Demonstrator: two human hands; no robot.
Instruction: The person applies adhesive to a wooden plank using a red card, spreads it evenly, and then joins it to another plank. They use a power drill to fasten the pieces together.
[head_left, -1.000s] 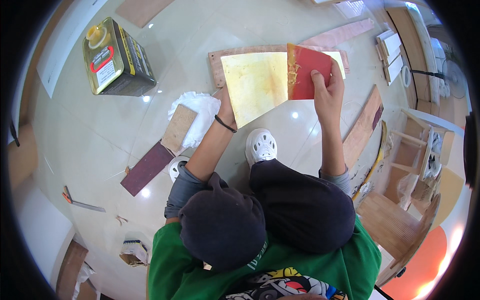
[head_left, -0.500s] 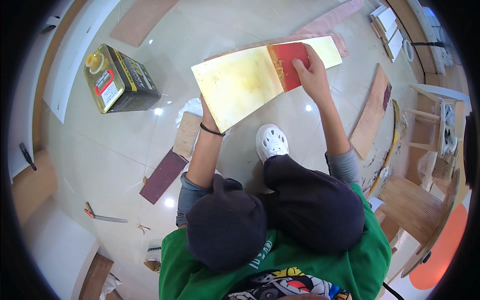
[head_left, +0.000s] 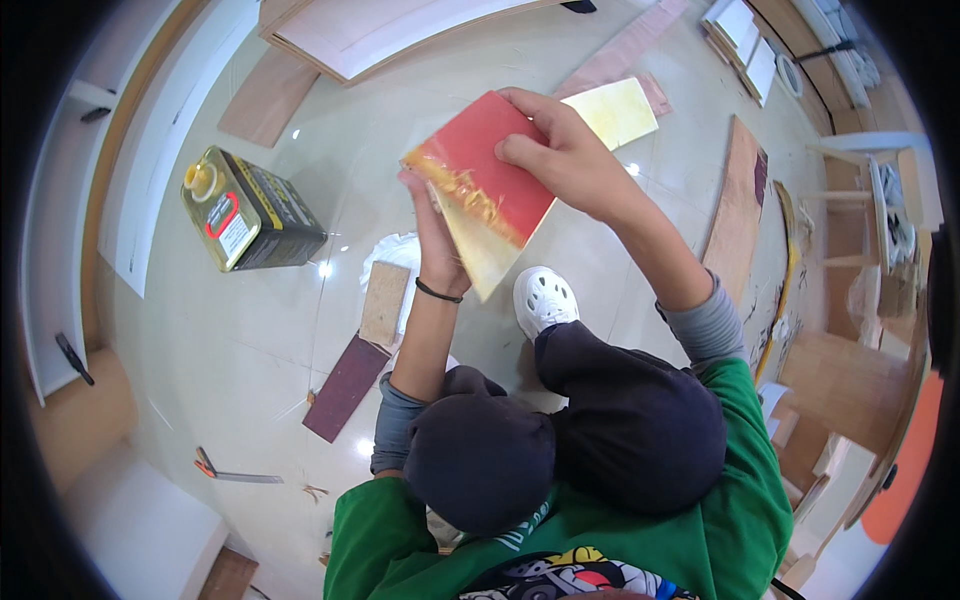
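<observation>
My left hand [head_left: 437, 240], with a dark band at its wrist, supports the near left end of a long board coated pale yellow [head_left: 480, 256] from beneath. Most of its fingers are hidden under the board. My right hand [head_left: 570, 155] grips a flat red spreader [head_left: 485, 140], thumb on top and fingers over the far edge. Thick yellowish glue [head_left: 470, 198] clings in strings along the spreader's lower left edge. The spreader lies over the board's left part and hides much of it; the board's far right end shows beyond my right hand.
A square can [head_left: 270, 215] with a yellow spout stands at left. On the floor lie a brown block [head_left: 384, 303], a dark red board [head_left: 345, 388], a handsaw [head_left: 235, 476] and a long wooden strip [head_left: 735, 205]. A white panel with wooden edges [head_left: 390, 30] is at the top.
My right hand has drawn the red spreader leftward along the board to its left end. The view has shifted, and the white panel now shows at the top.
</observation>
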